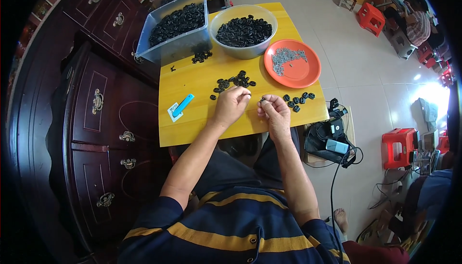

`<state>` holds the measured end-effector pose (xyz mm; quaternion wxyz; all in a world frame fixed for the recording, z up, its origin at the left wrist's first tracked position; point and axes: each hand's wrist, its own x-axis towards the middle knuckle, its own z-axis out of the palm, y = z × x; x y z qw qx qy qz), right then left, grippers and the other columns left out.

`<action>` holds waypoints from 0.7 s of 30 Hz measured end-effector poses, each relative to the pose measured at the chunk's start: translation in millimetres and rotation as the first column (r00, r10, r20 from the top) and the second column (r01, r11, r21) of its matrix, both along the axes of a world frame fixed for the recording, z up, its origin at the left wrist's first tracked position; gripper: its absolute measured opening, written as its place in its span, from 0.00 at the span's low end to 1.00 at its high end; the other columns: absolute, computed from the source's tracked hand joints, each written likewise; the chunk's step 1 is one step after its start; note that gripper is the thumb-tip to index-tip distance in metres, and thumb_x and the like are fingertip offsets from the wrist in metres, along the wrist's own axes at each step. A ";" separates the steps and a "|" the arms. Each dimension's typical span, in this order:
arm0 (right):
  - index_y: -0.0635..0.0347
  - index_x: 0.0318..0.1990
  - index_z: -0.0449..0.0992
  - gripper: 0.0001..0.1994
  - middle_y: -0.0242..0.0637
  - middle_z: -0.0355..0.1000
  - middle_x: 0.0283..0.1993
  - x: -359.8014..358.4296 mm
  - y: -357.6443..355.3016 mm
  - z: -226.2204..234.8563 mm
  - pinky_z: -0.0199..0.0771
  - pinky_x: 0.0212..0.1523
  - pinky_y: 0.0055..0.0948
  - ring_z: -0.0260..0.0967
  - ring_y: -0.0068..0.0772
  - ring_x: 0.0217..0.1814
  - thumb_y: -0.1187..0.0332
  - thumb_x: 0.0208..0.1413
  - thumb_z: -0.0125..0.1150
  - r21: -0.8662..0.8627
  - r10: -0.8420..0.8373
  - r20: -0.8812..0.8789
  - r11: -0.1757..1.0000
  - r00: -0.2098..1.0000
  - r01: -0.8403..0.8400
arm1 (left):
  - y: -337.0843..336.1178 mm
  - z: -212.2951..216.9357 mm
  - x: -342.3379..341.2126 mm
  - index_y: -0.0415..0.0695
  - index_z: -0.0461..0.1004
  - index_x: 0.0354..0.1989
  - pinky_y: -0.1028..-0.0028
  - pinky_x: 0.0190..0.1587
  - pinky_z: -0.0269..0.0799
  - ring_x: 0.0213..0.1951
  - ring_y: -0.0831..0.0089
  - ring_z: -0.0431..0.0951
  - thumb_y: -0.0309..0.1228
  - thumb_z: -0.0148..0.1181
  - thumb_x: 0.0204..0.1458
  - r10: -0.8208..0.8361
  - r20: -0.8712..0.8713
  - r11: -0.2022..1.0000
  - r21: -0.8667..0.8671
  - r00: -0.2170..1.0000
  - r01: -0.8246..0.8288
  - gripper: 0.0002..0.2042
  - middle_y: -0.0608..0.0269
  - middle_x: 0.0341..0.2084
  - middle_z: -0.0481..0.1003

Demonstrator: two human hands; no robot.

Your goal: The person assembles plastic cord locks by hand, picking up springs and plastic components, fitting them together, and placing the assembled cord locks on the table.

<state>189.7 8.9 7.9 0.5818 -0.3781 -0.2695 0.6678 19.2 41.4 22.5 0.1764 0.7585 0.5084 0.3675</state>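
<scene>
Over the yellow table [192, 131] my left hand [232, 105] is closed in a pinch, with a tiny dark bit showing at its fingertips, too small to name. Just to its right, my right hand [277, 114] pinches a small black plastic part [262, 100] between thumb and fingers. The two hands are close but apart. Beyond my left hand lies a loose pile of black oval plastic pieces [239, 79]. Several similar black pieces [296, 100] lie to the right of my right hand. An orange-red plate [308, 75] holds many small grey pins [287, 58].
A clear bin [168, 52] and a round translucent tub [243, 51], both full of black parts, stand at the back. A blue-handled tool [183, 105] lies at left. Dark wooden cabinets [96, 95] flank the left side. Cables and a black bag [320, 136] sit at right; people sit farther off.
</scene>
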 end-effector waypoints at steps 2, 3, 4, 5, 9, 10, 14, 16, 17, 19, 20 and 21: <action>0.62 0.47 0.74 0.07 0.35 0.76 0.38 -0.3 -0.2 0.5 0.75 0.37 0.20 0.73 0.21 0.34 0.74 0.63 0.58 0.009 -0.003 -0.001 1.000 1.000 0.003 | -6.3 -0.6 0.8 0.41 0.78 0.41 0.80 0.29 0.69 0.25 0.83 0.73 0.25 0.57 0.60 0.109 0.427 0.937 -0.345 0.898 0.050 0.05 0.70 0.27 0.74; 0.62 0.47 0.74 0.07 0.35 0.76 0.38 0.3 0.3 -0.2 0.75 0.37 0.20 0.73 0.21 0.34 0.74 0.63 0.58 0.009 -0.002 0.001 1.000 1.000 0.002 | -9.4 1.9 2.6 0.41 0.78 0.41 0.80 0.29 0.69 0.25 0.83 0.73 0.25 0.57 0.60 0.110 0.428 0.937 -0.345 0.897 0.050 0.05 0.70 0.27 0.74; 0.62 0.47 0.74 0.07 0.35 0.76 0.38 1.4 1.1 -1.1 0.75 0.37 0.20 0.73 0.21 0.35 0.74 0.63 0.58 0.010 -0.001 0.017 1.000 1.000 0.001 | -12.6 4.5 4.8 0.40 0.77 0.43 0.81 0.28 0.68 0.26 0.85 0.71 0.26 0.56 0.61 0.145 0.546 0.907 -0.407 0.825 0.110 0.06 0.72 0.27 0.73; 0.62 0.47 0.74 0.07 0.35 0.76 0.38 1.1 0.8 -1.4 0.74 0.38 0.20 0.73 0.21 0.35 0.74 0.63 0.58 0.011 0.002 0.032 1.000 0.999 -0.003 | -15.6 8.2 5.4 0.40 0.76 0.46 0.83 0.28 0.67 0.26 0.88 0.70 0.27 0.55 0.62 0.192 0.648 0.872 -0.457 0.737 0.175 0.07 0.74 0.28 0.72; 0.62 0.47 0.74 0.07 0.34 0.76 0.39 0.9 2.7 0.6 0.74 0.38 0.20 0.72 0.20 0.35 0.74 0.63 0.58 0.027 0.026 0.056 0.999 0.998 -0.028 | -15.5 1.2 1.2 0.42 0.74 0.50 0.82 0.29 0.70 0.26 0.87 0.71 0.25 0.55 0.62 0.143 0.708 0.860 -0.434 0.691 0.267 0.10 0.72 0.29 0.74; 0.62 0.47 0.74 0.07 0.34 0.76 0.39 0.5 3.3 0.5 0.74 0.38 0.20 0.72 0.20 0.35 0.74 0.63 0.58 0.031 0.033 0.068 0.999 0.997 -0.035 | -15.5 -2.5 -0.4 0.41 0.74 0.50 0.82 0.29 0.70 0.26 0.86 0.71 0.25 0.55 0.62 0.140 0.718 0.844 -0.446 0.682 0.297 0.10 0.72 0.30 0.74; 0.63 0.47 0.73 0.07 0.34 0.76 0.39 -0.7 4.2 -0.8 0.74 0.38 0.20 0.73 0.20 0.35 0.75 0.63 0.58 0.035 0.030 0.074 0.999 0.997 -0.033 | -16.4 -2.6 -5.3 0.41 0.75 0.50 0.82 0.30 0.71 0.26 0.86 0.72 0.24 0.55 0.61 0.119 0.777 0.826 -0.423 0.618 0.372 0.10 0.71 0.31 0.74; 0.64 0.47 0.73 0.07 0.35 0.76 0.39 0.2 1.8 -4.1 0.74 0.38 0.20 0.73 0.21 0.35 0.75 0.63 0.57 0.051 0.034 0.069 0.998 0.997 -0.038 | -19.3 -0.5 -6.0 0.40 0.74 0.50 0.82 0.30 0.71 0.26 0.85 0.73 0.23 0.56 0.60 0.116 0.790 0.829 -0.411 0.602 0.380 0.11 0.71 0.31 0.74; 0.63 0.47 0.74 0.07 0.33 0.76 0.38 -0.1 0.0 -2.2 0.73 0.37 0.19 0.73 0.20 0.35 0.75 0.63 0.58 0.049 0.041 0.081 0.998 0.996 -0.045 | -21.2 -2.8 -7.9 0.40 0.74 0.50 0.82 0.30 0.71 0.26 0.85 0.72 0.23 0.56 0.59 0.119 0.793 0.828 -0.411 0.598 0.380 0.11 0.70 0.31 0.74; 0.62 0.47 0.74 0.07 0.31 0.76 0.38 0.1 -2.5 -3.4 0.72 0.36 0.19 0.73 0.18 0.36 0.74 0.63 0.58 0.040 0.052 0.076 0.998 0.996 -0.055 | -23.4 -3.1 -7.7 0.38 0.74 0.49 0.82 0.29 0.71 0.26 0.85 0.72 0.21 0.57 0.58 0.123 0.808 0.827 -0.405 0.576 0.391 0.11 0.69 0.32 0.74; 0.62 0.47 0.74 0.08 0.31 0.77 0.38 0.2 -4.9 -2.2 0.72 0.37 0.18 0.73 0.18 0.36 0.73 0.63 0.58 0.044 0.044 0.097 0.998 0.994 -0.048 | -24.4 -2.9 -6.8 0.38 0.74 0.49 0.82 0.29 0.71 0.26 0.85 0.72 0.20 0.58 0.58 0.118 0.827 0.833 -0.384 0.550 0.398 0.11 0.69 0.32 0.74; 0.63 0.47 0.74 0.07 0.33 0.76 0.38 0.5 -6.2 -1.6 0.73 0.37 0.19 0.73 0.20 0.35 0.74 0.63 0.58 0.036 0.040 0.098 0.998 0.994 -0.044 | -24.6 -2.6 -7.5 0.38 0.74 0.48 0.82 0.29 0.71 0.26 0.85 0.72 0.20 0.58 0.58 0.118 0.825 0.837 -0.382 0.552 0.392 0.11 0.69 0.32 0.74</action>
